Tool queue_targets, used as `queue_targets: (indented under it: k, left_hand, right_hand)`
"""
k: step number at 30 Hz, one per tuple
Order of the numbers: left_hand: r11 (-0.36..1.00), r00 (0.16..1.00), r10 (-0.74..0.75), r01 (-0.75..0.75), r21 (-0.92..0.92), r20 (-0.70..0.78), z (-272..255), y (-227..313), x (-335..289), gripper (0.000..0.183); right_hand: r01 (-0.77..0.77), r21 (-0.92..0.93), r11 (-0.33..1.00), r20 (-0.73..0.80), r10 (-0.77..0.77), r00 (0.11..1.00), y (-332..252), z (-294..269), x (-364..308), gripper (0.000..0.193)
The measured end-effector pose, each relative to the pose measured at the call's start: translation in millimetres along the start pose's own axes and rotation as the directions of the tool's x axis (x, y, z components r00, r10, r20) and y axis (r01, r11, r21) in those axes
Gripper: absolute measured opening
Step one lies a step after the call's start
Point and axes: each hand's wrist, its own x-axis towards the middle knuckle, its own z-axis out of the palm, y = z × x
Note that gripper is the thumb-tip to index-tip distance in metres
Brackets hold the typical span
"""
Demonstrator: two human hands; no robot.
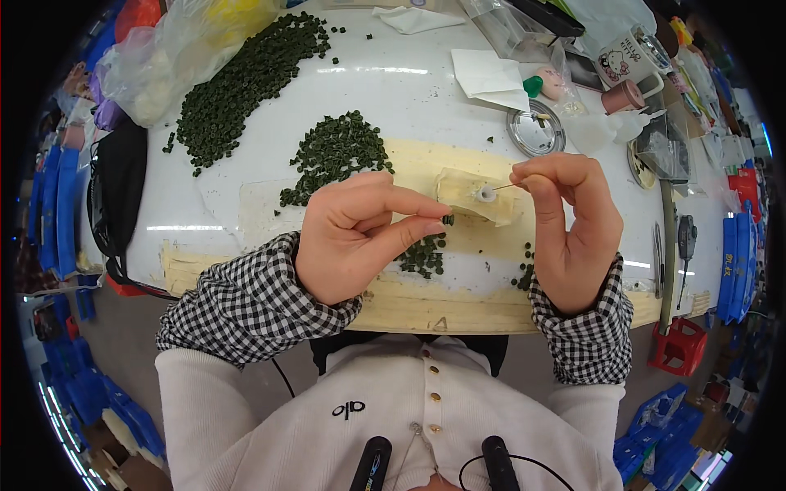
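Note:
My left hand (348,233) pinches a small dark green piece (448,219) between thumb and forefinger. Across from it, my right hand (573,221) holds a thin needle-like rod (505,186) in its fingertips. The rod's free end points left, over a small white tube (486,194) on a tape-covered, cream-coloured block (463,195); whether it touches the tube I cannot tell. Just below the left fingertips lies a small group of green pieces (422,258). A few more green pieces (525,268) lie beside the right wrist.
Beyond my left hand spread a heap of green pieces (340,151) and a larger one (241,90). A round metal dish (536,129), white paper (490,75), a pink spool (622,96) and a white mug (632,57) stand far right. Tweezers (657,260) lie near the right edge.

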Motion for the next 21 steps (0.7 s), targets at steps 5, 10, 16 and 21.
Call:
queue_targets:
  k: [5,10,16,21]
  left_hand:
    - [1.0,0.999,0.028,-0.028,0.011,-0.042,-1,2,1,0.017]
    - [0.998,0.993,0.066,-0.066,0.0,-0.096,-1,1,-1,0.017]
    - [0.996,0.987,0.081,-0.086,-0.029,-0.141,0,-2,-1,0.018]
    - [0.996,0.985,0.088,-0.091,-0.014,-0.147,-1,-2,-1,0.018]
  right_hand:
    - [0.123,-0.343,0.931,0.132,-0.082,0.988,6,2,4,0.011]
    - [0.177,-0.296,0.939,0.061,-0.167,0.984,-1,2,5,0.02]
    - [0.002,0.103,0.995,0.237,-0.027,0.971,-18,5,-6,0.032]
    - [-0.095,0.257,0.962,0.274,0.022,0.961,-17,16,-13,0.035]
